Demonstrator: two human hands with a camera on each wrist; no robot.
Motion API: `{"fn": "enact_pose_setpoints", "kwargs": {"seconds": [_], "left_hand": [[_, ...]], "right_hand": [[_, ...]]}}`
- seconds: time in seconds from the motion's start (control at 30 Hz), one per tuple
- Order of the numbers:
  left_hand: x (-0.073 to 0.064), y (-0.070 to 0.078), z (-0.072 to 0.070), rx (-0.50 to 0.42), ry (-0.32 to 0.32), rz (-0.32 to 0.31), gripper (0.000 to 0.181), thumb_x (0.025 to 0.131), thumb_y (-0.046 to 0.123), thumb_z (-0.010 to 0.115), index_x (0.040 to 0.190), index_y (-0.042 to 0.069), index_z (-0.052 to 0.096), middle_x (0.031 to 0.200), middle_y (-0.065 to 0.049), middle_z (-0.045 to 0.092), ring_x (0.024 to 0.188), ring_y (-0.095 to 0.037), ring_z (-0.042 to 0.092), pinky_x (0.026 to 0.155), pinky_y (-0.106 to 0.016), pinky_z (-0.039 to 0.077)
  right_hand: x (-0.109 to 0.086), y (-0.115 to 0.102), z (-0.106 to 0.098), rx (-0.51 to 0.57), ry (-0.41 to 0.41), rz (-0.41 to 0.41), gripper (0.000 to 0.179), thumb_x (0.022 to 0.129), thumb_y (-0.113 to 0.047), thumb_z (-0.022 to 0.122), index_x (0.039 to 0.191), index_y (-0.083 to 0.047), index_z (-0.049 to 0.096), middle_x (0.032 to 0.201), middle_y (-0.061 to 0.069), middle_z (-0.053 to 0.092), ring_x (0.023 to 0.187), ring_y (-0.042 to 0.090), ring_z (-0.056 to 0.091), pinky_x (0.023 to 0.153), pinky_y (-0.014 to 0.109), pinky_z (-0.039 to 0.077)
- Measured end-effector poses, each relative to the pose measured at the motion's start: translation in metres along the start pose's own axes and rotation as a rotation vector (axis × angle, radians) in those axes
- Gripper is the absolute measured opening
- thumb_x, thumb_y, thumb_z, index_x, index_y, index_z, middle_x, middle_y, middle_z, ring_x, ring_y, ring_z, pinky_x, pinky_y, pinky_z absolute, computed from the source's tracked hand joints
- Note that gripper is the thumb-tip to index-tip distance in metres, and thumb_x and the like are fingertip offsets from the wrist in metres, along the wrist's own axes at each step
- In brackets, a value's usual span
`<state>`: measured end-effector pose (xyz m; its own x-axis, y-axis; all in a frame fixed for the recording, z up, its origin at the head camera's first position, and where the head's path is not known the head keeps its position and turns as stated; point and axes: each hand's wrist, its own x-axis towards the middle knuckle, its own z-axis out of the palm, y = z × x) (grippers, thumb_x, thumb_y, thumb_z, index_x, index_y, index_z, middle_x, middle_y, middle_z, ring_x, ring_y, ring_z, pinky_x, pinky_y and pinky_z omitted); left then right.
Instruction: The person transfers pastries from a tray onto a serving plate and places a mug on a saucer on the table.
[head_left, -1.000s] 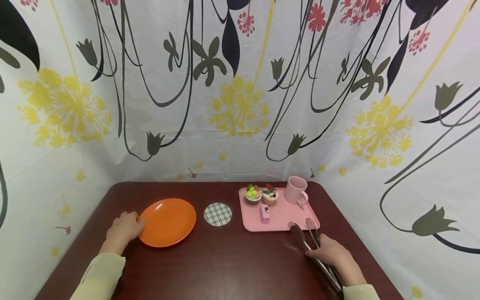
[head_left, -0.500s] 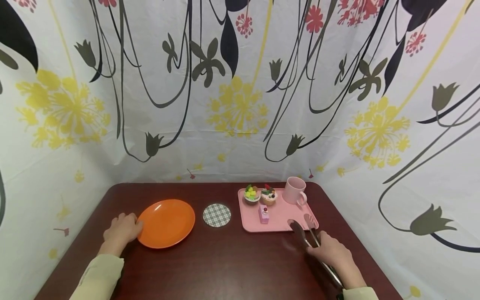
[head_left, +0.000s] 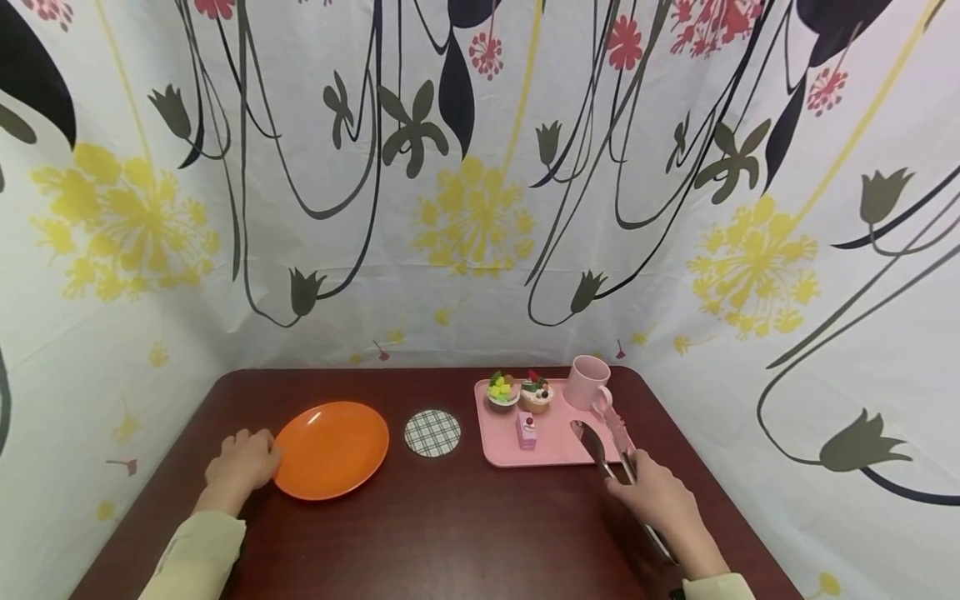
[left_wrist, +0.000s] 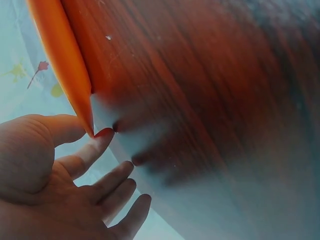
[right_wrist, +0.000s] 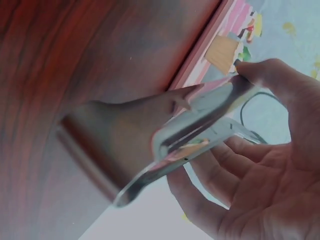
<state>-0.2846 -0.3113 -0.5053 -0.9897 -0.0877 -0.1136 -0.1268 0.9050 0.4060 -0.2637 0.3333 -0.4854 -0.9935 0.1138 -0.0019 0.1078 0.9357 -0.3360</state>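
My left hand (head_left: 243,462) pinches the near-left rim of an orange plate (head_left: 330,450); in the left wrist view the thumb lies on one side of the plate's edge and the index finger on the other. In my right hand (head_left: 656,500) is a pair of metal tongs (right_wrist: 130,135), thumb on one arm and fingers on the other. The tongs' tips are apart and reach over the right part of a pink tray (head_left: 498,454). Nothing is between the tips. On the tray are a small toy cake slice (head_left: 527,432), two toy tarts (head_left: 536,395) and a pink mug (head_left: 587,383).
A round checked coaster (head_left: 432,433) lies between plate and tray. The dark wooden table (head_left: 435,533) has walls of floral cloth (head_left: 480,317) behind it and on both sides.
My right hand has moved forward, bringing the tongs' tips farther over the tray toward the mug. The left hand stays at the plate's rim. The view has shifted slightly.
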Motion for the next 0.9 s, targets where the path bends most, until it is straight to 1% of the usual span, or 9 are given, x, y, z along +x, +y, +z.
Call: {"fn": "enact_pose_setpoints", "kwargs": {"seconds": [0.07, 0.13, 0.3, 0.4, 0.57, 0.67, 0.8, 0.9], "left_hand": [[-0.002, -0.001, 0.001, 0.008, 0.001, 0.003, 0.039, 0.106, 0.025, 0.051, 0.126, -0.008, 0.057, 0.130, -0.041, 0.046, 0.119, -0.059, 0.039, 0.091, -0.072, 0.045], [-0.003, 0.000, 0.003, 0.000, 0.005, 0.004, 0.040, 0.106, 0.024, 0.050, 0.127, -0.010, 0.055, 0.132, -0.042, 0.043, 0.120, -0.060, 0.036, 0.094, -0.072, 0.043], [-0.003, 0.002, 0.006, -0.027, 0.009, 0.008, 0.046, 0.104, 0.023, 0.050, 0.132, -0.014, 0.047, 0.134, -0.044, 0.037, 0.120, -0.060, 0.032, 0.097, -0.073, 0.039], [-0.003, 0.003, 0.006, -0.030, 0.014, 0.008, 0.046, 0.104, 0.022, 0.051, 0.131, -0.014, 0.047, 0.131, -0.042, 0.039, 0.118, -0.059, 0.033, 0.096, -0.071, 0.039], [-0.003, 0.004, 0.005, -0.028, 0.013, 0.009, 0.046, 0.105, 0.022, 0.050, 0.132, -0.014, 0.046, 0.125, -0.040, 0.042, 0.113, -0.056, 0.036, 0.092, -0.068, 0.042], [-0.004, 0.004, 0.006, -0.032, 0.010, 0.002, 0.045, 0.105, 0.022, 0.050, 0.131, -0.014, 0.046, 0.123, -0.038, 0.044, 0.111, -0.054, 0.037, 0.089, -0.066, 0.043], [-0.004, 0.005, 0.005, -0.039, 0.005, -0.004, 0.045, 0.105, 0.022, 0.051, 0.132, -0.014, 0.046, 0.122, -0.037, 0.046, 0.110, -0.053, 0.039, 0.086, -0.064, 0.045], [-0.004, 0.005, 0.005, -0.043, -0.003, -0.007, 0.046, 0.105, 0.022, 0.051, 0.133, -0.014, 0.045, 0.123, -0.038, 0.046, 0.110, -0.053, 0.040, 0.086, -0.065, 0.047]], "right_hand": [[0.000, -0.003, 0.001, 0.012, 0.006, -0.002, 0.062, 0.087, -0.054, 0.077, 0.119, -0.004, 0.059, 0.089, 0.005, 0.068, 0.074, 0.024, 0.062, 0.062, 0.047, 0.048], [-0.001, -0.005, 0.003, 0.022, 0.011, 0.002, 0.058, 0.087, -0.053, 0.077, 0.117, -0.007, 0.060, 0.090, 0.004, 0.068, 0.074, 0.024, 0.062, 0.062, 0.047, 0.048], [-0.003, -0.013, 0.005, 0.040, 0.028, -0.006, 0.050, 0.088, -0.053, 0.078, 0.107, -0.011, 0.060, 0.081, 0.002, 0.061, 0.070, 0.022, 0.056, 0.060, 0.042, 0.042], [-0.004, -0.017, 0.006, 0.060, 0.041, -0.020, 0.050, 0.088, -0.053, 0.078, 0.104, -0.010, 0.060, 0.079, 0.002, 0.057, 0.069, 0.021, 0.054, 0.059, 0.039, 0.040], [-0.002, -0.023, 0.010, 0.100, 0.065, -0.032, 0.050, 0.089, -0.052, 0.078, 0.102, -0.008, 0.059, 0.078, 0.002, 0.058, 0.068, 0.020, 0.054, 0.058, 0.037, 0.040], [-0.001, -0.027, 0.014, 0.111, 0.063, -0.039, 0.048, 0.089, -0.051, 0.077, 0.101, -0.007, 0.060, 0.077, 0.002, 0.058, 0.067, 0.020, 0.053, 0.058, 0.037, 0.040], [-0.001, -0.033, 0.019, 0.113, 0.063, -0.048, 0.045, 0.090, -0.049, 0.077, 0.100, -0.007, 0.062, 0.077, 0.002, 0.059, 0.067, 0.020, 0.053, 0.059, 0.037, 0.041], [-0.001, -0.038, 0.022, 0.110, 0.070, -0.051, 0.044, 0.090, -0.048, 0.077, 0.099, -0.007, 0.064, 0.076, 0.001, 0.059, 0.067, 0.019, 0.052, 0.058, 0.037, 0.041]]}}
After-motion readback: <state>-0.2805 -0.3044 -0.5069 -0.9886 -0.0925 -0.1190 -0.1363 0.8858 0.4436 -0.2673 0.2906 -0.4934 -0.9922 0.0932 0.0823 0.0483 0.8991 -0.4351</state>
